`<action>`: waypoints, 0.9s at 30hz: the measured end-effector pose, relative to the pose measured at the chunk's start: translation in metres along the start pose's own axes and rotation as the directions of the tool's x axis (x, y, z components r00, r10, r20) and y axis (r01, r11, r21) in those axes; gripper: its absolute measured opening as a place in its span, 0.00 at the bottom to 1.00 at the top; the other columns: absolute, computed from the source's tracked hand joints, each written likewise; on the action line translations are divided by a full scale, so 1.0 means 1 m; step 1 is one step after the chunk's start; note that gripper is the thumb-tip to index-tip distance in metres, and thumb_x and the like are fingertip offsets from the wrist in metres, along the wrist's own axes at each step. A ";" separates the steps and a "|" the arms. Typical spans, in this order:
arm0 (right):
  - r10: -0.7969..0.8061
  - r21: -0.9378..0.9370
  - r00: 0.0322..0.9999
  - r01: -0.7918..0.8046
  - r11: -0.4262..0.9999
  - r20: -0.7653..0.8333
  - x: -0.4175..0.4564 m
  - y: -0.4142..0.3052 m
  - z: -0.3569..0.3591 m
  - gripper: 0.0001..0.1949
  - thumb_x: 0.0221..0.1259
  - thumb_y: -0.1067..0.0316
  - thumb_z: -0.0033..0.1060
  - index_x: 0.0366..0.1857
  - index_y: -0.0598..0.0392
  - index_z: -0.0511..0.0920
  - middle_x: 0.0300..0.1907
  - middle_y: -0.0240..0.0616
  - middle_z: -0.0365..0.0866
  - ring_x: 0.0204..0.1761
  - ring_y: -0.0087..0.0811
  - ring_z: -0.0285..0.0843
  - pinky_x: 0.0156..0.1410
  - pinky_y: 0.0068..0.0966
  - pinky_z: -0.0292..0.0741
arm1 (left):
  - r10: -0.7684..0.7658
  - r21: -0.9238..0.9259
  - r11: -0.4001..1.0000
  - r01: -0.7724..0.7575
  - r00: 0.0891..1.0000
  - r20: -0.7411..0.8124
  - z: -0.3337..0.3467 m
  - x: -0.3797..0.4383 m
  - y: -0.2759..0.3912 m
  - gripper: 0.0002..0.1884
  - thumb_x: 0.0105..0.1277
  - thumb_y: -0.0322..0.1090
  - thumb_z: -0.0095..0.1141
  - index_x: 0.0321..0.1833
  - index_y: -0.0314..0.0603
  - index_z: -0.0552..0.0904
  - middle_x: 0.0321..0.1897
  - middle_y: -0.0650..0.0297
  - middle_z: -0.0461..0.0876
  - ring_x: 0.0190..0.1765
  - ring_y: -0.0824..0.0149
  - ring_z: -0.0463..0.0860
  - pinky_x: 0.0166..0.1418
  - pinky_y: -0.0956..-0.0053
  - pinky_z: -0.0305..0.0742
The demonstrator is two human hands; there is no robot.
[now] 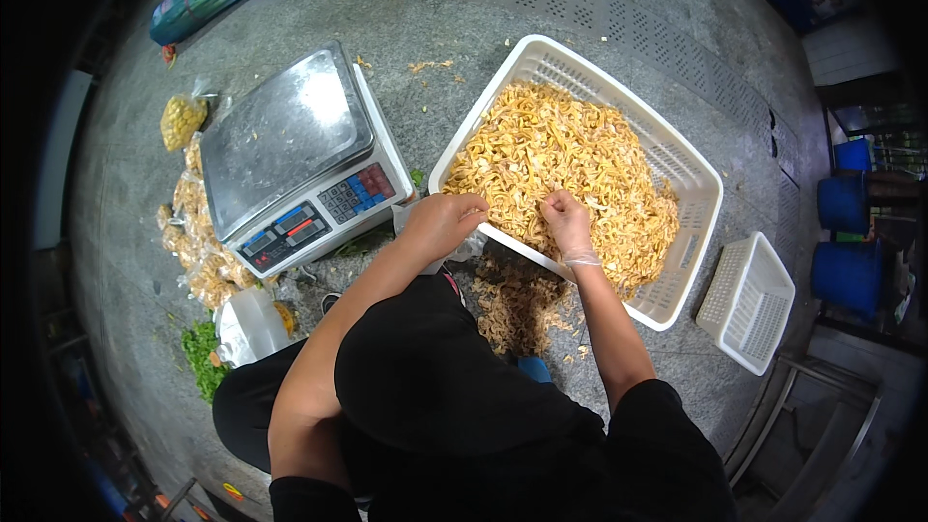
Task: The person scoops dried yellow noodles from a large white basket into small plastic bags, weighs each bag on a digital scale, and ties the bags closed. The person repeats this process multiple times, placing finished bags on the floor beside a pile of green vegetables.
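Observation:
A white perforated plastic basket [692, 246] stands before me, heaped with thin yellow food strips [558, 138] whose exact kind I cannot tell. My left hand [446, 221] is at the basket's near left rim, thumb and fingertips drawn together; whether anything is between them is too small to see. Clear plastic film [467, 248] hangs beside that hand, below the rim. Over the near part of the heap is my right hand [567, 223], in a thin clear glove. Its fingers are curled in against the strips, and what they pinch is hidden.
Left of the basket sits a digital scale [290, 138] with a steel platter. Beside it lie bagged food pieces [206, 254], a plastic jug [250, 326] and green leaves [201, 355]. Brown shreds [518, 308] lie under the basket's near edge. A smaller white basket [754, 304] stands right.

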State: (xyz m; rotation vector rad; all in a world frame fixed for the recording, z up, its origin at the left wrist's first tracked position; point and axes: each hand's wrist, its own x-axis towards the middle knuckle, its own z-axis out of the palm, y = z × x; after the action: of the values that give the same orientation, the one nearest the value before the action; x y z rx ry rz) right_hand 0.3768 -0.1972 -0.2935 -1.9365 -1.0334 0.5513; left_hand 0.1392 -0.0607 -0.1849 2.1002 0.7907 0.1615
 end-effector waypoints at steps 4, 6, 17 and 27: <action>0.307 0.559 0.879 -0.471 0.683 0.366 -0.014 -0.056 -0.039 0.06 0.68 0.69 0.60 0.32 0.56 0.77 0.21 0.31 0.77 0.18 0.22 0.69 0.22 0.17 0.62 | -0.019 -0.014 1.000 0.019 1.000 0.000 -0.001 -0.004 -0.001 0.12 0.67 0.40 0.60 0.50 0.47 0.86 0.36 0.60 0.88 0.38 0.63 0.87 0.41 0.68 0.79; 0.255 0.719 0.875 -0.483 0.499 0.411 -0.023 -0.075 -0.053 0.04 0.68 0.70 0.58 0.35 0.56 0.77 0.23 0.33 0.77 0.18 0.23 0.69 0.22 0.17 0.62 | -0.011 -0.027 1.000 0.011 1.000 -0.001 0.001 -0.004 -0.002 0.12 0.67 0.40 0.60 0.51 0.48 0.86 0.37 0.60 0.88 0.38 0.63 0.87 0.40 0.68 0.79; -0.055 0.692 0.749 -0.577 0.434 0.660 -0.048 -0.096 -0.068 0.07 0.68 0.71 0.57 0.44 0.61 0.79 0.27 0.37 0.80 0.23 0.24 0.75 0.29 0.19 0.73 | -0.019 -0.069 0.997 0.020 1.000 0.009 0.003 -0.003 -0.002 0.12 0.66 0.41 0.60 0.50 0.49 0.86 0.34 0.59 0.88 0.34 0.64 0.86 0.38 0.69 0.77; 0.336 0.023 0.843 -0.380 0.925 0.420 -0.004 -0.093 -0.044 0.08 0.66 0.72 0.59 0.44 0.56 0.84 0.45 0.47 0.86 0.30 0.25 0.77 0.41 0.22 0.80 | -0.023 -0.138 0.990 0.023 1.000 0.000 0.003 -0.009 -0.005 0.12 0.65 0.41 0.59 0.48 0.49 0.86 0.34 0.57 0.87 0.38 0.57 0.86 0.42 0.64 0.78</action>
State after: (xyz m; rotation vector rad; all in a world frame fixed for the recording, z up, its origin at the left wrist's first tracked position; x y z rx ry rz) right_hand 0.3624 -0.1939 -0.1914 -1.9727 -0.8631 1.2466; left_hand 0.1309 -0.0659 -0.1894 1.9601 0.7826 0.1999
